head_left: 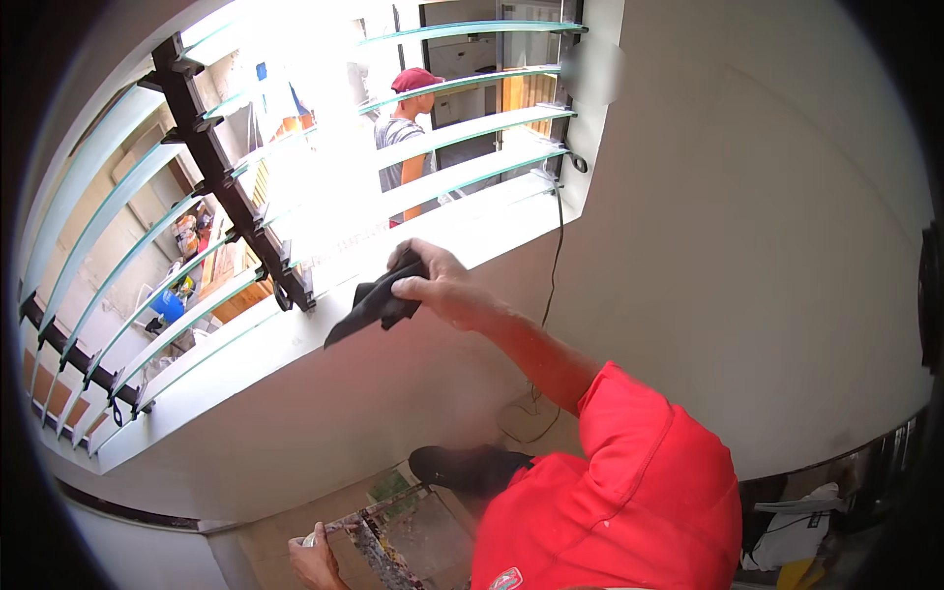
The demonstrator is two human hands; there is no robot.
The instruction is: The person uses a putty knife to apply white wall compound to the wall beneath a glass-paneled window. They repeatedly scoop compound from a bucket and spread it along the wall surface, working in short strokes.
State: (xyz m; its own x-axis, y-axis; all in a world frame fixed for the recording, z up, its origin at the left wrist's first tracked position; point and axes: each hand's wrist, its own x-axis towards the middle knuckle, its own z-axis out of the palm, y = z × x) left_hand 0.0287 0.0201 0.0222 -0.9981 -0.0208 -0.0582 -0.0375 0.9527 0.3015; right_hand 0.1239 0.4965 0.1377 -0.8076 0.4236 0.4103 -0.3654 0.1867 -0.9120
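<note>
My right hand (447,285) reaches out over the white windowsill (231,369), its fingers closed round a bunched black cloth (374,305). One corner of the cloth hangs toward the sill's front edge. Behind it are the glass louvre slats (472,177) of the window, set in a dark frame post (221,167). Low at the bottom, my left hand (315,565) has its fingers curled round a small pale thing that I cannot make out. It is beside the corner of a paint-spattered frame (379,551), perhaps a stepladder or stool.
A thin black cable (557,265) runs down the wall from the window to the floor. Beyond the slats stands a person in a dark red cap (401,147). Outside lies a blue container (168,306). A white bag-like item (792,531) lies at the lower right.
</note>
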